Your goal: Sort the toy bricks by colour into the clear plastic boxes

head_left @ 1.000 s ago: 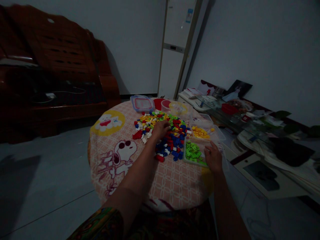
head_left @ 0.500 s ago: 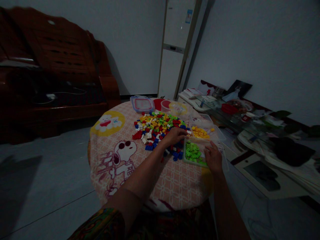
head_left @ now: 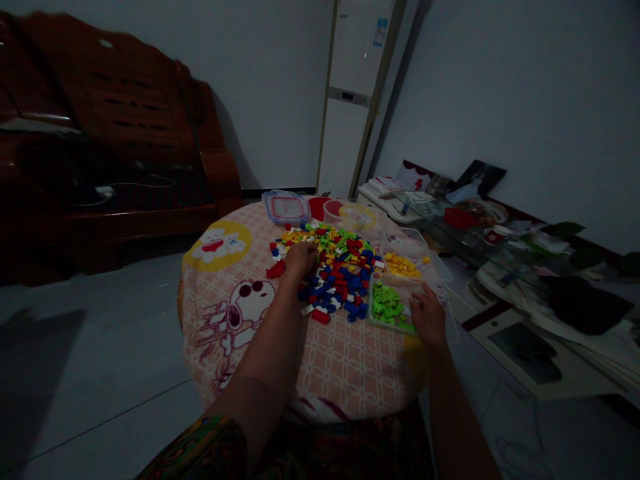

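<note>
Pink-white patterned tablecloth (head_left: pixel 350 370): lying open toward near edge
Right hand (head_left: pixel 429 315): loosely curling fingers at clear rectangular plastic tray (head_left: pixel 390 327), concealing any hold
Tray: containing lime-green plastic bricks (head_left: pixel 387 303)
Left hand (head_left: pixel 301 259): bending fingers over mixed-colour plastic brick pile (head_left: pixel 345 283), hiding any hold
Second clear tray (head_left: pixel 434 270): containing yellow bricks (head_left: pixel 401 265)

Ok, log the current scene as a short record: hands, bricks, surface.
Left hand: at the left part of the mixed brick pile; grip unclear
Right hand: at the right side of the clear tray
Green bricks: in that tray
Yellow bricks: just beyond the tray
Surface: patterned tablecloth
</note>
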Demonstrator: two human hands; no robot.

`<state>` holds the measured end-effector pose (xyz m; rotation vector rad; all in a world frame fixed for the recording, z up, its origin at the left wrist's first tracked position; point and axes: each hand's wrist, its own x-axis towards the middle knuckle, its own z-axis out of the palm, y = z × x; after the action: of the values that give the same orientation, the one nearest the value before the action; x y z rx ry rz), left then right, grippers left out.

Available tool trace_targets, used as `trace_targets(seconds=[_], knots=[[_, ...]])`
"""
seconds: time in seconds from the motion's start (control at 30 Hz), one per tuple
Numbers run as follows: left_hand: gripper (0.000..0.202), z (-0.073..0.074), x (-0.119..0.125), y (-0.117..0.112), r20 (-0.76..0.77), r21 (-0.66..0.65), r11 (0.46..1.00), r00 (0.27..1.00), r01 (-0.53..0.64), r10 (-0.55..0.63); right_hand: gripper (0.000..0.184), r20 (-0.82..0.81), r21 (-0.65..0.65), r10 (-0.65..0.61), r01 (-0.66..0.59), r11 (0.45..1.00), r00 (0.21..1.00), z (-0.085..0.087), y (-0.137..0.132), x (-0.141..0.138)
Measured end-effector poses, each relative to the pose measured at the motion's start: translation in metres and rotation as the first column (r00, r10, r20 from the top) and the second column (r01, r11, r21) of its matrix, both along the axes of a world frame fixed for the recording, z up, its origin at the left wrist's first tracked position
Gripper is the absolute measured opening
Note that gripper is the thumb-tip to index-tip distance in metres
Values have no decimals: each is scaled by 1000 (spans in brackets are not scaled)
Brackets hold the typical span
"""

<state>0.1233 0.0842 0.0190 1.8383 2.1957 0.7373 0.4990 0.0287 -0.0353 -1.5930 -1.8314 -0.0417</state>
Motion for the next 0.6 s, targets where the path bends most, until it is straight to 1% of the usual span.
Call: trace_targets(seconds=[0.13, 0.33, 0.47, 0.6], knots=[[33, -6, 2, 1, -93, -93, 996, 996, -15, 7, 37, 8, -15, -1, 1, 1000, 1000, 0, 0, 1], [33, -8, 6, 1, -135, -126, 992, 991, -7, -11, 38, 5, -16, 1, -1, 1000, 1000, 1, -1, 1], [33, -10, 4, 2, -77, -103, 995, 997, -8, 0, 38, 1, -14, -8, 8, 1000, 1000, 1, -1, 0], [31, -10, 2, 4, 44, -17, 1000, 999, 21, -20, 39, 24, -9, 10, -10, 1000, 1000, 1, 0, 1]])
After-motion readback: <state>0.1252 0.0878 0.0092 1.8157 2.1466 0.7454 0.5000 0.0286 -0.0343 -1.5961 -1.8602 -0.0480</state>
